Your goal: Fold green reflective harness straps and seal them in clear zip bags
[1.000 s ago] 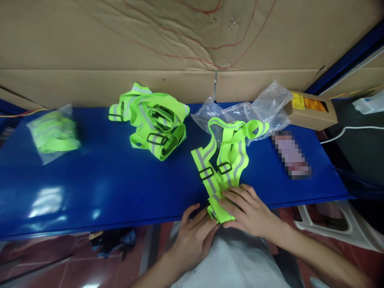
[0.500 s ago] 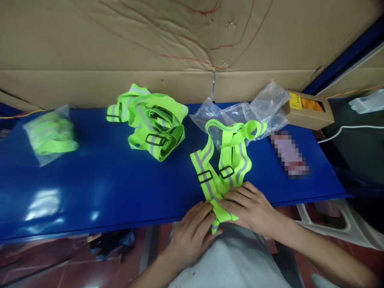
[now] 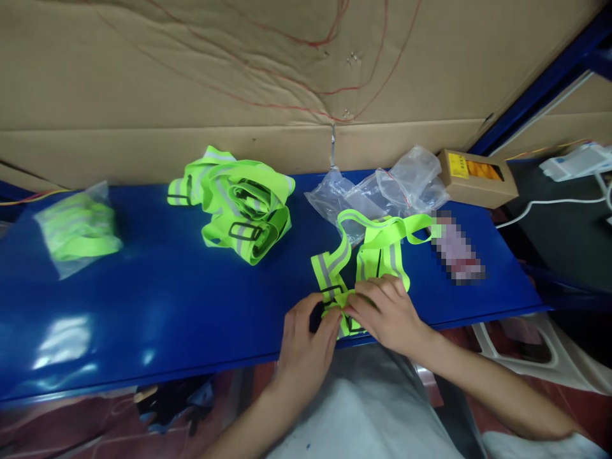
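Note:
A neon-yellow reflective strap harness (image 3: 380, 258) with grey stripes and black buckles lies at the front edge of the blue table (image 3: 201, 319). My left hand (image 3: 308, 335) pinches its near end, thumb and fingers closed around the webbing. From the other side my right hand (image 3: 385, 312) grips the same bunched part, its fingertips close to those of the left. Both hands partly cover a black buckle there. The harness's far end loops away toward the back right. Left of it rests a loose heap of matching reflective straps (image 3: 239, 197), with a black buckle on top.
Clear plastic bags (image 3: 382, 191) lie crumpled behind the harness. A cardboard box (image 3: 478, 178) stands at the back right, near a blurred-out flat object (image 3: 456, 245). A bagged strap bundle (image 3: 79, 226) sits far left. A cardboard wall (image 3: 215, 76) rises behind the table.
Both hands have moved a little up and away from my body, folding the harness's near end onto the table. The harness's far loop has shifted right, reaching the blurred-out object.

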`<state>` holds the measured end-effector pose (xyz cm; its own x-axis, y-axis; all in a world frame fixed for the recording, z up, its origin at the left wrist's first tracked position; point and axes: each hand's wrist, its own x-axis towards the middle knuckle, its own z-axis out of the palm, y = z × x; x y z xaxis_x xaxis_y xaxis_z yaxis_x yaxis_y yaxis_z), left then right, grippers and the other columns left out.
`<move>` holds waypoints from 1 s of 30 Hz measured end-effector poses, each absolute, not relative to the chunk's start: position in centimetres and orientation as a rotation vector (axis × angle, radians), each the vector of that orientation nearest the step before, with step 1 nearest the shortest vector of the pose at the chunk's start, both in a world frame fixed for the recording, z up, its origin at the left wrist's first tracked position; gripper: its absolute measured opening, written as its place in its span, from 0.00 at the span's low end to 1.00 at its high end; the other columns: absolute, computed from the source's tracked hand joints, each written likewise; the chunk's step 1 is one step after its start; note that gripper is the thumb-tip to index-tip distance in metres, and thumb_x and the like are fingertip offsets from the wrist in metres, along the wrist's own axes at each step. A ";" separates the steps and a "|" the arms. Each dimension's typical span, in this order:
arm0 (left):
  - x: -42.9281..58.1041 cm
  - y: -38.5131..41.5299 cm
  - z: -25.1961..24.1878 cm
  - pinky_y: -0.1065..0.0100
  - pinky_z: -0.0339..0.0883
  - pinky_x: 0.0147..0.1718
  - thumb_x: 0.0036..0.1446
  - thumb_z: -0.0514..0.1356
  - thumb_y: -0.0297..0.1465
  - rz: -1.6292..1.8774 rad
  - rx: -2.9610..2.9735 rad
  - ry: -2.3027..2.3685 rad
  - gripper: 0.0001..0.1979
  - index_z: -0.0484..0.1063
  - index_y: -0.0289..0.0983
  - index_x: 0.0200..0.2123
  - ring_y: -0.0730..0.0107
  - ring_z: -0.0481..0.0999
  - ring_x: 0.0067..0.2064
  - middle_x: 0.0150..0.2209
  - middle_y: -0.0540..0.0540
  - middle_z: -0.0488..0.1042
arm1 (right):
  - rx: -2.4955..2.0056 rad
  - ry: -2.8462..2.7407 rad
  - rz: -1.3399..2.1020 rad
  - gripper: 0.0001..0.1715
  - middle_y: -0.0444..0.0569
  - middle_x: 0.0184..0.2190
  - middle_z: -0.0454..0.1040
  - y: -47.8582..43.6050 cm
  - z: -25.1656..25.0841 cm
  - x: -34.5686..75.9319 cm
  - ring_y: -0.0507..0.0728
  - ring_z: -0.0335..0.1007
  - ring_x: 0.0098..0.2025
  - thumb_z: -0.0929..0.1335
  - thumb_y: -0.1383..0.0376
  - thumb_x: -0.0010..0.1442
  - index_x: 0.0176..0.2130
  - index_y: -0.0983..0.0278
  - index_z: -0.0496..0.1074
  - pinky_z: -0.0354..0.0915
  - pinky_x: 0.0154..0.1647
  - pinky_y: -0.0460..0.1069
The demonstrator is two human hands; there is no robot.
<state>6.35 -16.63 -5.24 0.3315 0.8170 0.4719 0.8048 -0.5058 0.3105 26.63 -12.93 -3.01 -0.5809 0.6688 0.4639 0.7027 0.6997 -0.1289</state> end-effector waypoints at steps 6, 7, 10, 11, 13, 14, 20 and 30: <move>5.9 -16.9 -4.8 0.59 0.72 0.52 0.69 0.58 0.32 0.811 2.705 1.312 0.12 0.73 0.31 0.50 0.55 0.77 0.52 0.50 0.36 0.78 | -1.053 -2.533 0.103 0.38 0.62 0.59 0.74 -15.5 -3.6 27.8 0.67 0.65 0.63 0.67 0.47 0.69 0.62 0.74 0.68 0.64 0.64 0.62; 5.9 -17.0 -4.7 0.57 0.71 0.54 0.68 0.59 0.38 0.815 2.727 1.289 0.18 0.73 0.30 0.53 0.53 0.76 0.55 0.51 0.35 0.78 | -1.060 -2.545 0.147 0.37 0.62 0.61 0.72 -15.7 -3.5 28.1 0.67 0.63 0.66 0.67 0.50 0.69 0.64 0.75 0.66 0.64 0.66 0.62; 6.2 -17.3 -4.5 0.45 0.55 0.68 0.65 0.60 0.48 0.780 2.826 1.303 0.31 0.68 0.34 0.62 0.47 0.68 0.65 0.61 0.33 0.73 | -1.057 -2.549 0.325 0.31 0.62 0.66 0.68 -16.0 -3.0 28.9 0.66 0.57 0.71 0.66 0.61 0.71 0.67 0.74 0.62 0.62 0.70 0.62; 6.3 -17.4 -4.5 0.40 0.45 0.71 0.66 0.60 0.47 0.748 2.864 1.325 0.30 0.67 0.37 0.64 0.47 0.65 0.68 0.63 0.34 0.71 | -1.047 -2.535 0.417 0.31 0.62 0.67 0.66 -15.9 -2.7 29.1 0.65 0.56 0.72 0.65 0.64 0.71 0.67 0.73 0.61 0.62 0.71 0.62; 6.6 -17.3 -4.6 0.38 0.31 0.73 0.68 0.59 0.44 0.660 2.933 1.337 0.29 0.65 0.39 0.67 0.51 0.60 0.71 0.67 0.37 0.67 | -1.016 -2.480 0.632 0.31 0.62 0.68 0.64 -15.5 -2.2 29.7 0.62 0.56 0.73 0.65 0.66 0.70 0.69 0.71 0.58 0.62 0.71 0.60; 6.7 -17.2 -4.7 0.41 0.29 0.74 0.69 0.58 0.43 0.619 2.966 1.304 0.29 0.63 0.38 0.68 0.54 0.58 0.72 0.69 0.39 0.66 | -0.994 -2.437 0.739 0.32 0.62 0.68 0.64 -15.2 -1.9 30.0 0.61 0.57 0.72 0.64 0.67 0.70 0.69 0.70 0.57 0.62 0.71 0.58; 6.6 -16.3 -5.4 0.53 0.55 0.69 0.70 0.56 0.44 0.490 3.074 1.075 0.29 0.65 0.34 0.67 0.54 0.62 0.69 0.70 0.44 0.65 | -1.028 -2.058 0.686 0.19 0.51 0.52 0.79 -13.8 -1.2 32.7 0.57 0.73 0.60 0.63 0.72 0.71 0.57 0.60 0.71 0.70 0.62 0.55; 4.8 -16.3 -4.4 0.52 0.68 0.59 0.67 0.54 0.23 0.715 2.892 0.792 0.19 0.71 0.33 0.60 0.56 0.72 0.59 0.63 0.41 0.73 | -1.362 -2.482 0.251 0.25 0.59 0.68 0.65 -11.3 -3.3 31.8 0.63 0.60 0.71 0.64 0.60 0.73 0.66 0.63 0.65 0.58 0.72 0.66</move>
